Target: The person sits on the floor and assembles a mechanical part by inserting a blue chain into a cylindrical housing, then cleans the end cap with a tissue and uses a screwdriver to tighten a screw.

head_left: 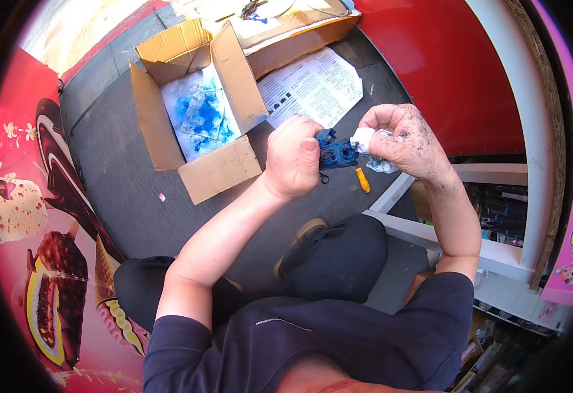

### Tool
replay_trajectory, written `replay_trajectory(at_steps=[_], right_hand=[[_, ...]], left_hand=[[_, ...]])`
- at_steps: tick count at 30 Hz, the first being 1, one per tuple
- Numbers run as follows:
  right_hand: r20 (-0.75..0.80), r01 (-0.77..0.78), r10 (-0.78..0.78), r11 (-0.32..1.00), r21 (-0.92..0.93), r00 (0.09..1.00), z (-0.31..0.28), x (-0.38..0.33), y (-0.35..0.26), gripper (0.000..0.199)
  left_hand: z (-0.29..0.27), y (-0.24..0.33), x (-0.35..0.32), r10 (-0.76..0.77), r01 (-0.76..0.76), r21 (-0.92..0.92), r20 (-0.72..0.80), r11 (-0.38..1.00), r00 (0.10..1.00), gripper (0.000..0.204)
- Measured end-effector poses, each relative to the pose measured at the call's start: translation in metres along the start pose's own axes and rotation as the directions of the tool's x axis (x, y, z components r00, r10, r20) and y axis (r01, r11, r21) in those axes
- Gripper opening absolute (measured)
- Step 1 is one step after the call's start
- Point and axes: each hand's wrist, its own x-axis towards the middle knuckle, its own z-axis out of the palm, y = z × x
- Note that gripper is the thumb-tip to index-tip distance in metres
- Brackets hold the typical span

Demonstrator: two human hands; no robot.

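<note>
My left hand (291,157) is closed around a dark blue mechanical part (339,153) with round openings; its exact kind does not show, and my fingers hide its left end. Dark smudges cover the back of my right hand (409,141). Its thumb and fingers pinch a crumpled white tissue (381,165), stained bluish, which meets the right end of the part. On the dark floor just below the part lies a small yellow tool handle (363,180), probably a screwdriver's. Beside it, under my left hand, is a small black ring-shaped piece (324,178).
An open cardboard box (147,118) stands ahead to the left, with blue-stained white paper (201,114) inside. A printed sheet (316,85) lies right of it, before another carton (306,42). Red panels flank both sides; a white frame (394,193) stands at my right.
</note>
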Motion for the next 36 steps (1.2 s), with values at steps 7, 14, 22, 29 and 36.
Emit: replay_trajectory(at_steps=[7, 14, 22, 29, 36], right_hand=[[-0.060, 0.035, -0.030, 0.996, 0.076, 0.998, 0.007, -0.009, 0.004, 0.020], [-0.069, 0.055, -0.050, 0.996, 0.072, 0.996, 0.007, 0.003, 0.006, 0.019], [-0.157, 0.139, -0.117, 0.981, 0.133, 0.981, 0.011, 0.003, 0.007, 0.019], [-0.089, 0.115, -0.099, 0.976, 0.186, 0.991, 0.017, 0.005, 0.007, 0.017], [0.001, 0.117, -0.131, 0.894, 0.433, 0.991, 0.000, -0.004, 0.036, 0.025]], left_hand=[[-0.010, -0.007, 0.004, -0.039, 0.042, 0.039, -0.085, 0.998, 0.996, 0.040], [-0.005, -0.003, 0.002, -0.020, 0.022, 0.036, -0.059, 0.999, 0.998, 0.039], [-0.005, -0.008, 0.004, 0.005, 0.004, 0.065, -0.140, 0.998, 0.990, 0.038], [-0.004, -0.004, 0.002, -0.025, 0.031, 0.075, -0.085, 0.997, 0.996, 0.038], [-0.004, -0.005, 0.002, -0.026, 0.031, 0.047, -0.099, 0.998, 0.995, 0.039]])
